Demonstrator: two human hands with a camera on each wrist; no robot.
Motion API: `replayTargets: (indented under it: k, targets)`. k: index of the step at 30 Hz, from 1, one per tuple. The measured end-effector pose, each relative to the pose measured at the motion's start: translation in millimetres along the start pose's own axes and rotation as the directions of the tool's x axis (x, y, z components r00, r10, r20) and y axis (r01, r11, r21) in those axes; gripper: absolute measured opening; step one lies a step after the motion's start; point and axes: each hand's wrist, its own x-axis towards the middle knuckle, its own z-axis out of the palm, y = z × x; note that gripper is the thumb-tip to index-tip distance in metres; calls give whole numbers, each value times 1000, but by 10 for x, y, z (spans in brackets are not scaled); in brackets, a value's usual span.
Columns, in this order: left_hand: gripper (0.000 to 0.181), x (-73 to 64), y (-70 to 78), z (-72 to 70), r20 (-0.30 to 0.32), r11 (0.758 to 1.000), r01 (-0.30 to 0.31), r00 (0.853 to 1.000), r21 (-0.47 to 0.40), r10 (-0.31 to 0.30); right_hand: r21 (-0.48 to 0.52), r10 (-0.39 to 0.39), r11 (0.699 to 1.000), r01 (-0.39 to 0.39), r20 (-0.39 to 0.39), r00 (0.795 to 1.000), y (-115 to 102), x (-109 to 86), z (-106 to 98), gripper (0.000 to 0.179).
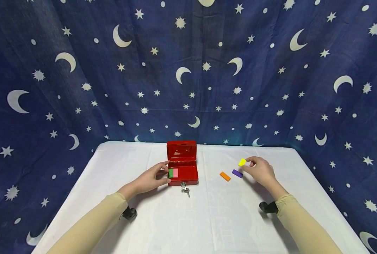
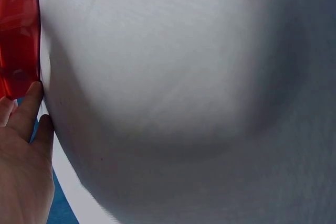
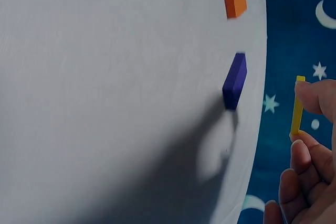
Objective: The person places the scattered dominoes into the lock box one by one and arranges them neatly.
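Note:
A small red cash box (image 1: 188, 173) stands with its lid raised, a green block (image 1: 171, 173) and a pink block (image 1: 175, 173) side by side at the left inside it. My left hand (image 1: 152, 177) touches the box's left side, thumb near the front corner and a finger toward the hinge; in the left wrist view, fingers meet the red wall (image 2: 20, 45). Above the table, my right hand (image 1: 260, 171) pinches a thin yellow block (image 1: 242, 162) between thumb and fingers. Below it on the cloth lie a purple block (image 1: 237, 173) and an orange block (image 1: 225, 176).
Keys (image 1: 186, 191) hang at the box's front lock. A white cloth (image 1: 207, 218) covers the table. Behind and at both sides hangs a dark blue curtain (image 1: 163, 95) with moons and stars.

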Motion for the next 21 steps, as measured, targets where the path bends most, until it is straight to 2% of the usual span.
replayTargets:
  k: [10, 17, 21]
  targets:
    - [35, 2, 3, 3, -6, 1000, 17, 1000, 4, -17, -5, -64, 998, 64, 3, 998, -220, 3, 102, 51]
    - [36, -5, 10, 2, -5, 1000, 9, 1000, 8, -9, 6, -131, 991, 131, 2, 991, -365, -18, 193, 49]
    - [35, -5, 6, 3, -6, 1000, 5, 1000, 5, -5, 16, -145, 989, 145, 14, 989, -468, -35, 251, 48]
